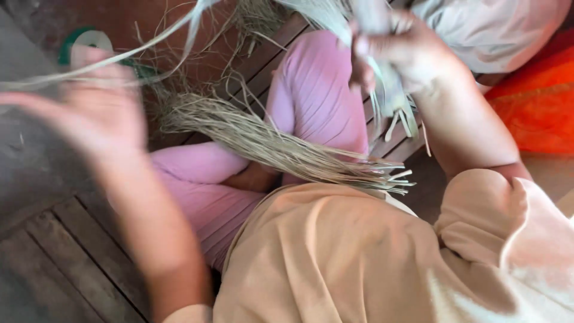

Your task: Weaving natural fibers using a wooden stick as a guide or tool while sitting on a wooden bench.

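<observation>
The right hand (397,51) is clamped around a bunch of pale dried grass strips (388,98), whose cut ends hang below the fist. The left hand (89,113), blurred, is spread with fingers apart, a long strip (119,57) running across it. A larger bundle of strips (269,143) lies across the pink-clad lap (317,96), above the wooden plank floor (66,251).
</observation>
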